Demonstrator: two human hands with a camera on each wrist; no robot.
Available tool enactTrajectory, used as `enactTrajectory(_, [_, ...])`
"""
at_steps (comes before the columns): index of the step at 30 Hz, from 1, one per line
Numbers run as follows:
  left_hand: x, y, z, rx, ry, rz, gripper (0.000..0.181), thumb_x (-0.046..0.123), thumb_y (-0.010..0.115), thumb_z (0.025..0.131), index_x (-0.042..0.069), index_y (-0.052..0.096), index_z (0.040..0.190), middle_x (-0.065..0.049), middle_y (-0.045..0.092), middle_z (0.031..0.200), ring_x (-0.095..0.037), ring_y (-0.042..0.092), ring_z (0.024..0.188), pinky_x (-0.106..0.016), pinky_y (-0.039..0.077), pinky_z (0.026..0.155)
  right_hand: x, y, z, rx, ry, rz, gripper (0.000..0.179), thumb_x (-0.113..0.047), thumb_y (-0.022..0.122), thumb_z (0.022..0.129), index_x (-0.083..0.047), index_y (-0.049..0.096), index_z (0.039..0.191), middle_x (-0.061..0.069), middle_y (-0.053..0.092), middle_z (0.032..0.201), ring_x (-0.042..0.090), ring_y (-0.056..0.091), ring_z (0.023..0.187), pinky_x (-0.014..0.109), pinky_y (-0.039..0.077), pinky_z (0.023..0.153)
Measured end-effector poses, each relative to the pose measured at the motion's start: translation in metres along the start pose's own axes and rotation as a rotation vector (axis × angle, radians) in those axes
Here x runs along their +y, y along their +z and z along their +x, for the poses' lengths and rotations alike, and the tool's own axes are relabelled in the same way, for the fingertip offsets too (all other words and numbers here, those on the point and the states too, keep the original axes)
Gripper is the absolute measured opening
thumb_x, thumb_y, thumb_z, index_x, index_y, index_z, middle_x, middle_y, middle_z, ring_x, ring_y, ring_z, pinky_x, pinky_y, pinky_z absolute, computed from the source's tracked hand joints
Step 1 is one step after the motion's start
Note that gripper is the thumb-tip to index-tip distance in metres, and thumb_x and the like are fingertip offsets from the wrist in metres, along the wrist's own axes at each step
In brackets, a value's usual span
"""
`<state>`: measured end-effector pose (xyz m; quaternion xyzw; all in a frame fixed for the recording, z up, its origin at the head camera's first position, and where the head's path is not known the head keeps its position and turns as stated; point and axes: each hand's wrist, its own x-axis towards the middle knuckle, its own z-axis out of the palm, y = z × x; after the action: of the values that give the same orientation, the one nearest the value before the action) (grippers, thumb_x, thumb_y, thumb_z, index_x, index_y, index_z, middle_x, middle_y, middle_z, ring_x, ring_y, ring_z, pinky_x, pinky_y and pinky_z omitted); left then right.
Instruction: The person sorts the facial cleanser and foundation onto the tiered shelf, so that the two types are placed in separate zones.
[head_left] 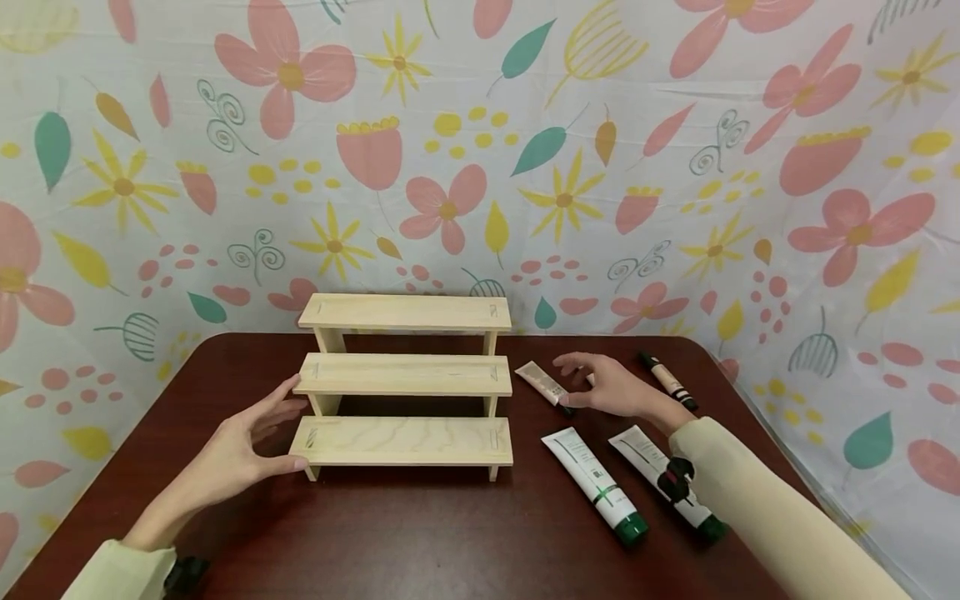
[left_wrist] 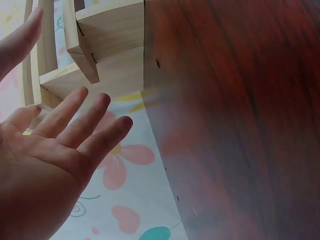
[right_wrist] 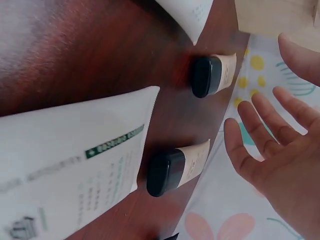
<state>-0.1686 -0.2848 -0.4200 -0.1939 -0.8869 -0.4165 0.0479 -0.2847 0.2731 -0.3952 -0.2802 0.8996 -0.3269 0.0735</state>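
A three-step wooden display stand (head_left: 405,373) rises on the table's left half. My left hand (head_left: 225,454) is at its left side, thumb by the bottom step's corner and index finger by the middle step; its fingers are spread and fairly straight in the left wrist view. To the stand's right, my right hand (head_left: 611,385) hovers over a small beige tube with a black cap (head_left: 542,382). Nothing is held in it, and its fingers look loosely extended in the right wrist view. Another black-capped beige tube (right_wrist: 180,167) also shows there. Part of a pale item is hidden behind the hand.
Nearer the front lie two white tubes with green caps, one white tube (head_left: 588,479) left of the other white tube (head_left: 652,462), which my right wrist partly covers. A beige and black tube (head_left: 667,381) lies at the back right. A flower-printed cloth (head_left: 450,125) surrounds the dark table (head_left: 420,533).
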Motion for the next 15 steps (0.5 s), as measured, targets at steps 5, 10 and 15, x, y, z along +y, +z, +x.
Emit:
enactTrajectory(5, [-0.004, -0.001, 0.0, 0.009, 0.031, -0.045, 0.109, 0.021, 0.094, 0.082, 0.026, 0.028, 0.169, -0.013, 0.064, 0.142, -0.022, 0.063, 0.129, -0.026, 0.051, 0.098, 0.005, -0.003, 0.013, -0.031, 0.027, 0.053, 0.057, -0.013, 0.079, 0.096, 0.006, 0.056, 0.145, 0.028, 0.06, 0.132, 0.043, 0.063, 0.11, 0.049, 0.053, 0.088])
enactTrajectory(10, [-0.007, 0.0, 0.001, -0.01, 0.049, -0.078, 0.109, 0.016, 0.094, 0.082, 0.023, 0.028, 0.169, -0.013, 0.065, 0.141, -0.024, 0.065, 0.126, -0.025, 0.051, 0.097, 0.014, -0.002, 0.018, -0.061, 0.057, 0.081, 0.057, -0.01, 0.079, 0.095, 0.009, 0.055, 0.143, 0.028, 0.06, 0.129, 0.039, 0.063, 0.107, 0.045, 0.054, 0.083])
enactTrajectory(15, [-0.007, -0.001, 0.003, -0.024, 0.029, -0.06, 0.109, 0.018, 0.094, 0.082, 0.025, 0.028, 0.169, -0.013, 0.066, 0.139, -0.031, 0.065, 0.125, -0.025, 0.05, 0.097, 0.026, -0.001, 0.024, -0.059, 0.071, 0.091, 0.058, -0.008, 0.081, 0.094, 0.009, 0.056, 0.143, 0.028, 0.06, 0.129, 0.036, 0.063, 0.103, 0.043, 0.055, 0.08])
